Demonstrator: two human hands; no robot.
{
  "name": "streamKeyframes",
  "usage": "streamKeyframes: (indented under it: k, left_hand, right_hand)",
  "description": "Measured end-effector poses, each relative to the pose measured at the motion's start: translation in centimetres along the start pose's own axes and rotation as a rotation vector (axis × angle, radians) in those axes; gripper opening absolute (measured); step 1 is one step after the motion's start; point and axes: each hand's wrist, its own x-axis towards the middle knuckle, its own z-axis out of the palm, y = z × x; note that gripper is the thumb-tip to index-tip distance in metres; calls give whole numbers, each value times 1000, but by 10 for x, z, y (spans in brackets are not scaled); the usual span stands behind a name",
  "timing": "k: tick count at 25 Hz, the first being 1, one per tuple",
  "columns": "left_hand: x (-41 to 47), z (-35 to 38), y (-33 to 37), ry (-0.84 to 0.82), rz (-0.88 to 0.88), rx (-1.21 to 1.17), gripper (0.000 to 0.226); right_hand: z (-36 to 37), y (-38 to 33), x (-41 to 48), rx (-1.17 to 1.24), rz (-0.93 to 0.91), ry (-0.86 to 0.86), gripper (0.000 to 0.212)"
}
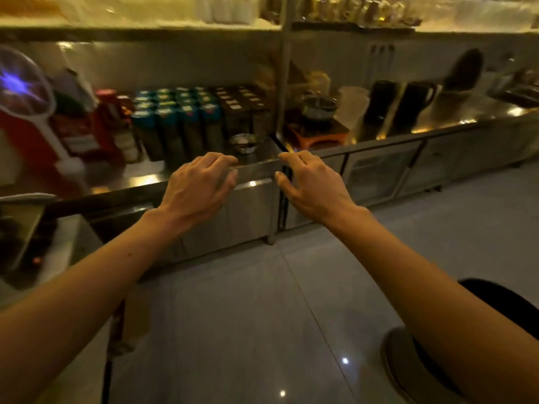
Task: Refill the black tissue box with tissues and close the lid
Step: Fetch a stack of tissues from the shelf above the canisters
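Observation:
Both my arms reach forward over the floor toward a steel counter (256, 170). My left hand (201, 185) hovers at the counter's front edge with its fingers spread and curved, holding nothing. My right hand (312, 185) is beside it, just right of the gap between two counter units, also spread and empty. No black tissue box and no tissues can be made out in this blurred view.
On the counter stand rows of blue-capped and dark jars (178, 123), a small metal bowl (243, 142), red bottles (108, 112), a pot (319, 107) and two black jugs (414, 103). An electric swatter (20, 91) is at left. A shelf (140, 27) runs above. Tiled floor (262, 330) lies below.

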Motion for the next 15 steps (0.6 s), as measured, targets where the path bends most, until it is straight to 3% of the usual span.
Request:
streamKeyframes:
  k: [6,15]
  left_hand:
    - [63,-5,-91,89,-148,79,40]
    - [211,36,-178,118,-297,154,47]
  right_hand:
    - [48,-6,144,100,-160,2,46]
    - [92,57,341,203,-283,9,44]
